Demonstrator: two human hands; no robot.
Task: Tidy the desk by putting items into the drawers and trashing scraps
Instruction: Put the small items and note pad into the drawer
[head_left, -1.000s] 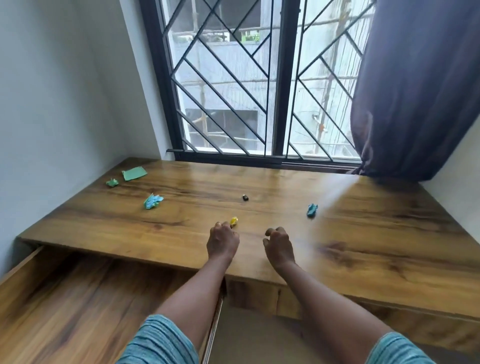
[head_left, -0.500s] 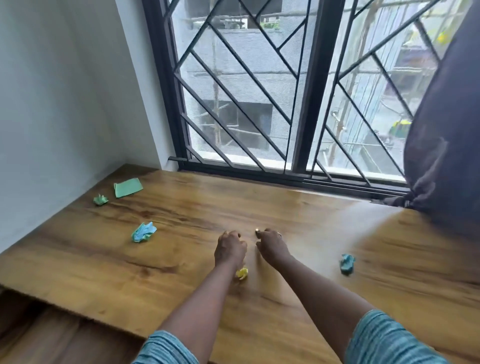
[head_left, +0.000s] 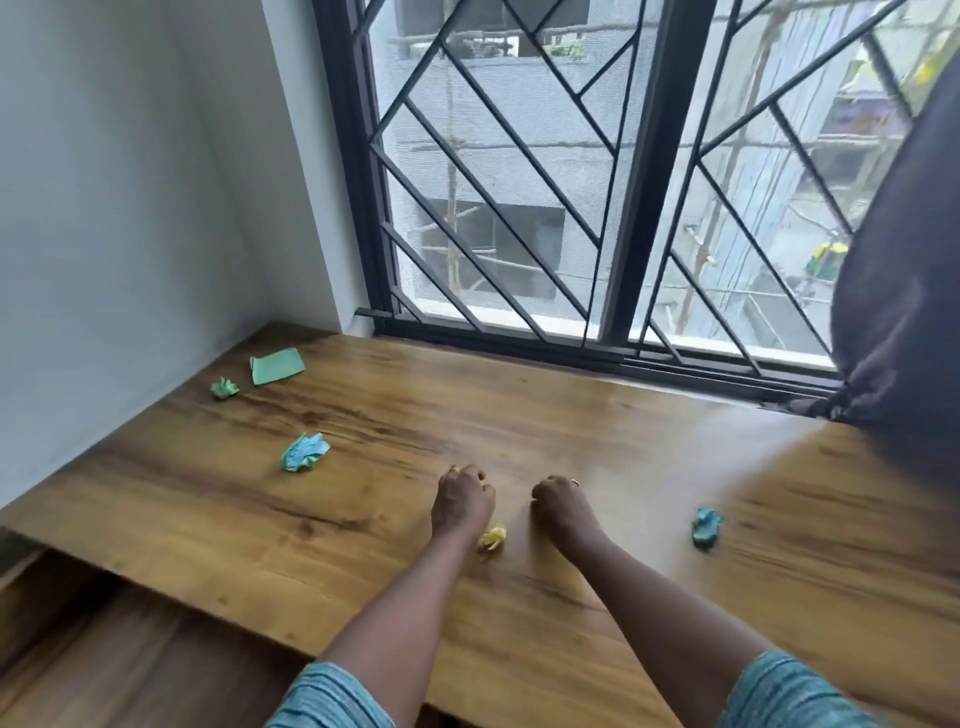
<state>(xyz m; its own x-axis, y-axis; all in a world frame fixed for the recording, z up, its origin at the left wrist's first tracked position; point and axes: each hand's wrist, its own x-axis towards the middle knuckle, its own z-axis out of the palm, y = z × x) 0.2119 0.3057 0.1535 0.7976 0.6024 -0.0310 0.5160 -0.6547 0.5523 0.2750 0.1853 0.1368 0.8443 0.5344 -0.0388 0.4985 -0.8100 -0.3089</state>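
Both my hands are over the middle of the wooden desk with fingers curled under. My left hand is a loose fist with nothing visible in it. A crumpled yellow scrap lies just right of its wrist. My right hand, with a ring on one finger, is closed over the spot where a small black object lay earlier; that object is now out of sight. A crumpled blue scrap lies to the right of my right hand.
Left of my hands lie a blue-green crumpled scrap, a small green crumpled scrap and a flat green paper near the wall. A barred window runs along the back. A dark curtain hangs at the right.
I have leaned in and both hands have reached further across the desk, past the yellow scrap. The small black object seen a second ago is now covered by my right hand.
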